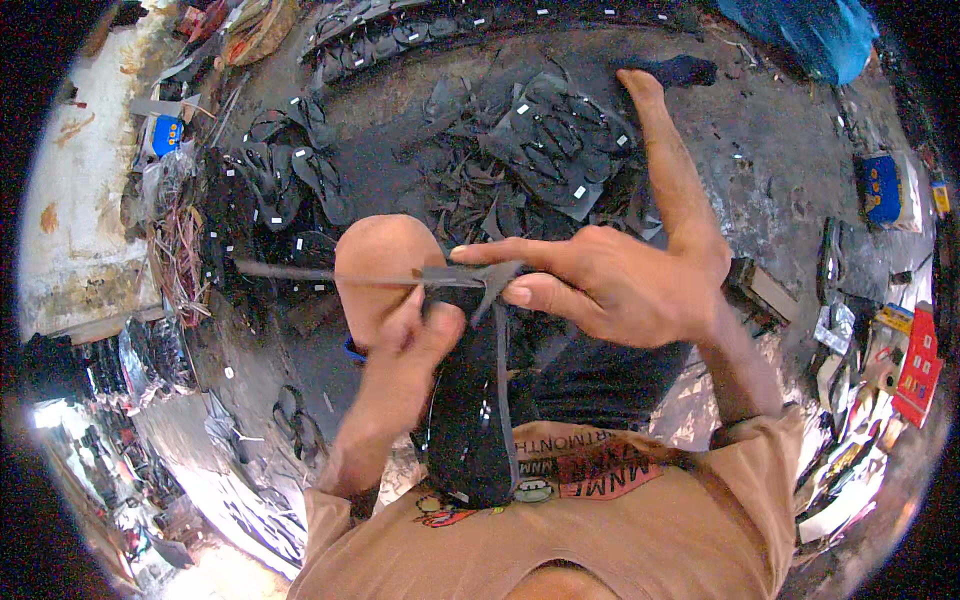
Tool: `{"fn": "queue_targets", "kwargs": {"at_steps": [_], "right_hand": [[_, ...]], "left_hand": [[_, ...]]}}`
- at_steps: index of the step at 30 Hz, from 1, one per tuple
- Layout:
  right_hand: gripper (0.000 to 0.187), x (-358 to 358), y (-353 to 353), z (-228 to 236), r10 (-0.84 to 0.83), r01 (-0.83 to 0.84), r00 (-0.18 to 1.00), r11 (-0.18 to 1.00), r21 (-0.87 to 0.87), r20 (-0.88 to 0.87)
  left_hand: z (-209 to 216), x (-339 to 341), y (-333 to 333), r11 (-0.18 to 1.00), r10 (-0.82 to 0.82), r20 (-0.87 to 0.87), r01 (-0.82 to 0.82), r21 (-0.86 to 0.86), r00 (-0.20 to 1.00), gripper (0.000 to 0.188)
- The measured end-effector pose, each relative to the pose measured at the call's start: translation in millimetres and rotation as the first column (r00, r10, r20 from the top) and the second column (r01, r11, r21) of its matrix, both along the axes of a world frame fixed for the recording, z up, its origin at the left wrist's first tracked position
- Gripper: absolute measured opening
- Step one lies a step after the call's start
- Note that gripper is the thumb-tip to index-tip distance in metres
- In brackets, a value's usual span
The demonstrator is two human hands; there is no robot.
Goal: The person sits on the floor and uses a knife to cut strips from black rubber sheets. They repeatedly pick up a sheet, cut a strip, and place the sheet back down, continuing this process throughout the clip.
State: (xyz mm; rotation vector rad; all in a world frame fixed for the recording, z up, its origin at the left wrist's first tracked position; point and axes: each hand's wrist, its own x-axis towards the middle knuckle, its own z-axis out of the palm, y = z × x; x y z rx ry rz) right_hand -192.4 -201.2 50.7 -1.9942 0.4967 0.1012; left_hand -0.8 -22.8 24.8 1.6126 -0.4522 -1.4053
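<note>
My left hand (415,335) is closed beside my raised bare knee, with the thumb against the top of a black sandal sole (468,400); its other fingers are partly hidden. Upright in front of my chest, the sole has a grey strip along its right edge. My right hand (615,285) pinches a forked grey rubber strip (495,283) between thumb and stretched forefinger, just right of the left thumb. From there a long, thin, blurred grey strip (330,272) juts left across my knee; whether it is a blade or rubber I cannot tell.
Several black sandals (560,140) lie piled on dark scraps ahead, with more sandals (290,170) at the left. A row of sandals (400,40) curves along the far side. A blue plastic sheet (810,40) is at far right; blue boxes (882,190) stand at the right.
</note>
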Motion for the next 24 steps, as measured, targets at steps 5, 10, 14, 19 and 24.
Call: {"fn": "queue_targets", "kwargs": {"at_steps": [5, 10, 14, 19, 24], "right_hand": [[0.058, -20.4, 64.7, -56.1, -0.671, 0.534, 0.640, 0.738, 0.412, 0.374], [0.045, 5.8, 73.4, -87.2, -0.791, 0.735, 0.412, 0.582, 0.348, 0.453], [0.028, -44.2, 122.6, -113.7, -0.766, 0.794, 0.593, 0.607, -0.025, 0.248], [0.031, -93.6, 175.7, -121.9, -0.775, 0.780, 0.624, 0.610, -0.138, 0.103], [0.031, -93.1, 123.4, -82.6, -0.691, 0.687, 0.720, 0.700, -0.194, 0.060]], "left_hand": [[-34.7, -38.2, -17.4, 0.864, 0.049, -0.694, -0.378, -0.331, 0.719, 0.046], [-36.3, -58.2, -96.2, 0.767, 0.326, -0.470, -0.520, -0.376, 0.820, 0.032], [-20.3, -62.2, -84.9, 0.732, 0.372, -0.587, -0.616, -0.291, 0.719, 0.027], [-19.8, -53.2, -40.2, 0.806, 0.311, -0.536, -0.517, -0.290, 0.785, 0.024], [-33.0, -60.6, -17.1, 0.876, 0.258, -0.485, -0.414, -0.247, 0.836, 0.033]]}}
